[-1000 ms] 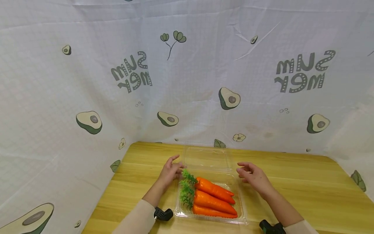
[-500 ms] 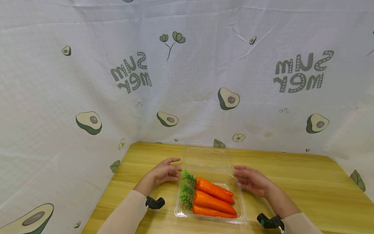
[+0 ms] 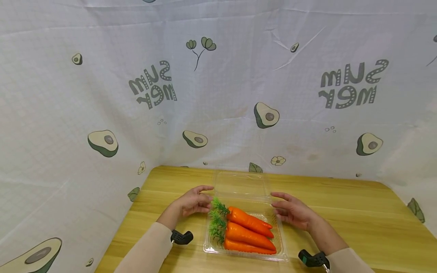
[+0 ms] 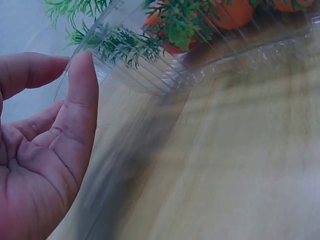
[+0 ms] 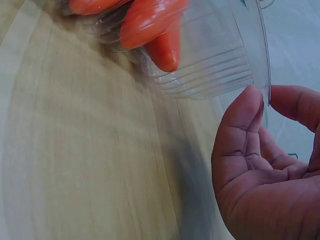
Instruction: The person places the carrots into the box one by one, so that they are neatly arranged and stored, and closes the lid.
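A hinged clear plastic clamshell container (image 3: 246, 256) lies on the table with its lid (image 3: 241, 185) folded back. Three orange carrots (image 3: 252, 236) lie in it side by side, their green feathery tops (image 3: 217, 223) at the left wall. At the left rim, my left hand (image 3: 194, 201) pinches the thin plastic edge between thumb and index finger, as the left wrist view shows. My right hand (image 3: 294, 211) grips the opposite rim the same way; in the right wrist view its thumb (image 5: 245, 112) lies on the near side of the edge.
The container stands on a light wooden table (image 3: 341, 212). Behind it hangs a white curtain (image 3: 225, 94) printed with avocados, closing off the back and the sides. Black wrist devices (image 3: 182, 237) sit under both forearms.
Both hands have moved to the sides of the container and taken its rim between thumb and fingers. My left forearm has shifted left. The container and carrots stay in place.
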The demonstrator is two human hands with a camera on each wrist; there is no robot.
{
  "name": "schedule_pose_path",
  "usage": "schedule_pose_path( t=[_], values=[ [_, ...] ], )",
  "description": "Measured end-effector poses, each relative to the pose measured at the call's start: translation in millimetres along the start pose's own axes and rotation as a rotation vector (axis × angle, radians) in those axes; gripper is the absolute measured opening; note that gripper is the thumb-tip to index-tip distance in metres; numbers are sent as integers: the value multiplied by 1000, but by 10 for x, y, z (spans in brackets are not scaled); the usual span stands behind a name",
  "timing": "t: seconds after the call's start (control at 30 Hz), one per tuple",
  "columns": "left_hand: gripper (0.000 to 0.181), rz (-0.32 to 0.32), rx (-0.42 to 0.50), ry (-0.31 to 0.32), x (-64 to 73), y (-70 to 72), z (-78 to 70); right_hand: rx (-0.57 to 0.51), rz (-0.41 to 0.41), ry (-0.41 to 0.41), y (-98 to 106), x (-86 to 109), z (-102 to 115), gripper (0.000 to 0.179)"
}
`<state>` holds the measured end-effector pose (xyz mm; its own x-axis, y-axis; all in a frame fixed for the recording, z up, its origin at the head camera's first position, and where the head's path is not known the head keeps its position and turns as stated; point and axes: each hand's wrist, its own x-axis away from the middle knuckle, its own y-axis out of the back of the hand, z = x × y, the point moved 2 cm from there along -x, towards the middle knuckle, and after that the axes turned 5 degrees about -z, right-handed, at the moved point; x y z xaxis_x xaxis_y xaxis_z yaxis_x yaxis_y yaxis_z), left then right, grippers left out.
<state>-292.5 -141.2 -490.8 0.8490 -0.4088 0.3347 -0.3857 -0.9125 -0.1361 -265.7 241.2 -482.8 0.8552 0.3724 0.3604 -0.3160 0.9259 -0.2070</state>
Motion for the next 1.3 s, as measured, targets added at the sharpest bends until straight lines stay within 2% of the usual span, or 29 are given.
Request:
schedule_pose_path(
  t=[0.33, 0.7, 1.07, 1.3],
  values=[
    [64, 1, 23, -7, 11, -7, 8, 25, -60, 13, -11, -11, -27, 42],
    [65, 16, 47, -29, 11, -15, 25, 25, -56, 40, -14, -5, -40, 35],
    [66, -6, 58, -63, 3, -23, 35, 43, -76, 68, -34, 12, -36, 35],
    [68, -27, 64, -90, 15, -35, 43, 36, -55, 109, -57, 28, -55, 31]
  ],
)
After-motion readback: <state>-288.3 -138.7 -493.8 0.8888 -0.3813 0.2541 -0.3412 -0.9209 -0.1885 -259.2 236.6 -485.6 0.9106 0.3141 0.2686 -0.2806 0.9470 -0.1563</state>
